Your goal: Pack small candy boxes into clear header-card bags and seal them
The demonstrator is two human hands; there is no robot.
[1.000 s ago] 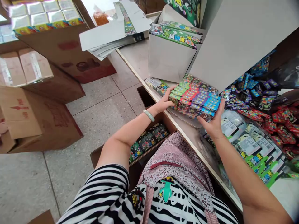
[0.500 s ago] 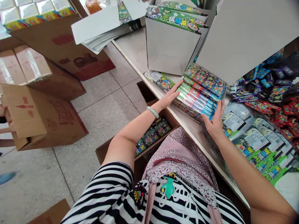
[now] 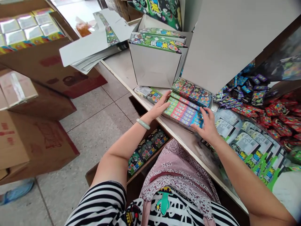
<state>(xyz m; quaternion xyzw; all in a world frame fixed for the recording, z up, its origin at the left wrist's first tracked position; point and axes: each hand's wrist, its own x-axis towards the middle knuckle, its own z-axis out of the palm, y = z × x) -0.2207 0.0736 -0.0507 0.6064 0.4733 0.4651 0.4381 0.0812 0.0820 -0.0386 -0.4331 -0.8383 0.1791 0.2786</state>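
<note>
A flat bundle of small colourful candy packs [image 3: 184, 111], rows of green, red, purple and blue, lies on the table edge [image 3: 169, 130]. My left hand [image 3: 160, 106] presses against its left end with fingers stretched out. My right hand [image 3: 207, 127] rests on its near right corner, fingers spread over the packs. A second row of packs [image 3: 191, 89] stands just behind the bundle, against a white carton flap [image 3: 225, 40].
A white display box [image 3: 154, 64] with green lids stands behind. Loose candy packs [image 3: 265, 103] pile at right, flat printed cartons [image 3: 256, 147] lie beside my right arm. A cardboard box of dark packs [image 3: 147, 149] sits under the table. Brown cartons [image 3: 39, 94] crowd the floor at left.
The bundle, held up between both hands a second ago, has come down flat onto the table. Both hands now lie on its ends with fingers spread.
</note>
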